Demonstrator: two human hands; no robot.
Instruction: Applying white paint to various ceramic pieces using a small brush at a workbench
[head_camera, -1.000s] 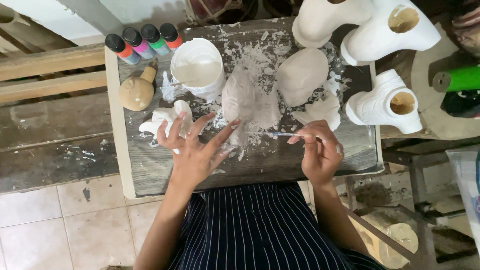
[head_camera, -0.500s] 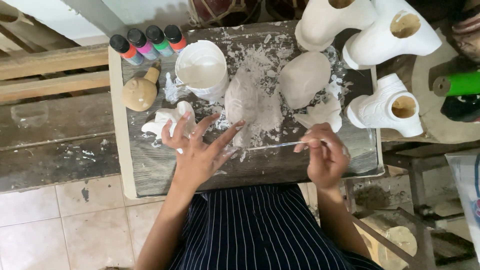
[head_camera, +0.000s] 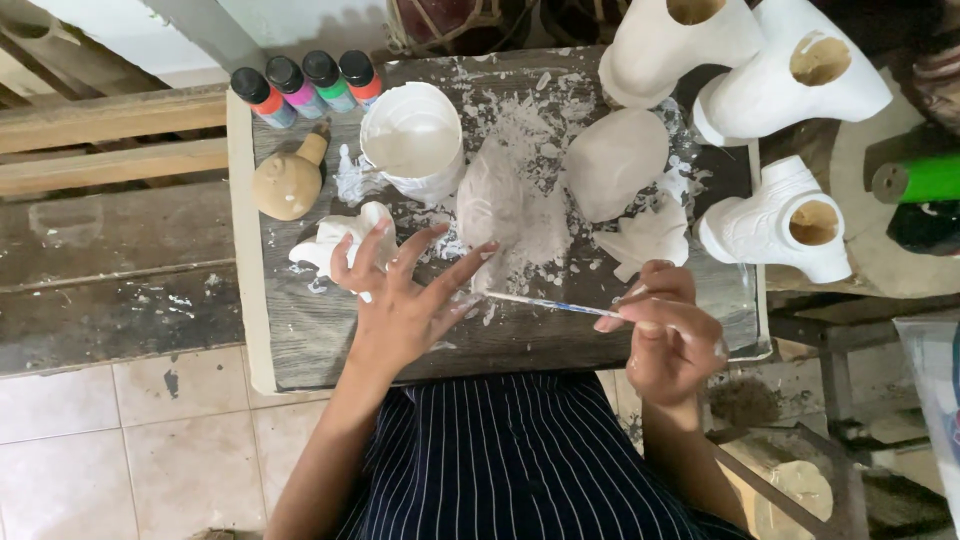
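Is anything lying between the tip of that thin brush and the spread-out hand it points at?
Nothing visible does. The right hand holds the thin brush, whose tip reaches the fingers of the left hand above bare table.

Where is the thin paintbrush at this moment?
In the head view, the thin paintbrush is in the right hand, its tip pointing at the spread fingers of the left hand.

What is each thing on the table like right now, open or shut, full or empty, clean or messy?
Left hand: fingers spread, above the board.
Right hand: pinching a thin brush.
White cup: open, white inside.
Four paint bottles: caps on, lying side by side.
Board: splattered with white bits.
Three white hollow casts: lying down, openings showing.
Tan bottle-shaped piece: lying down.
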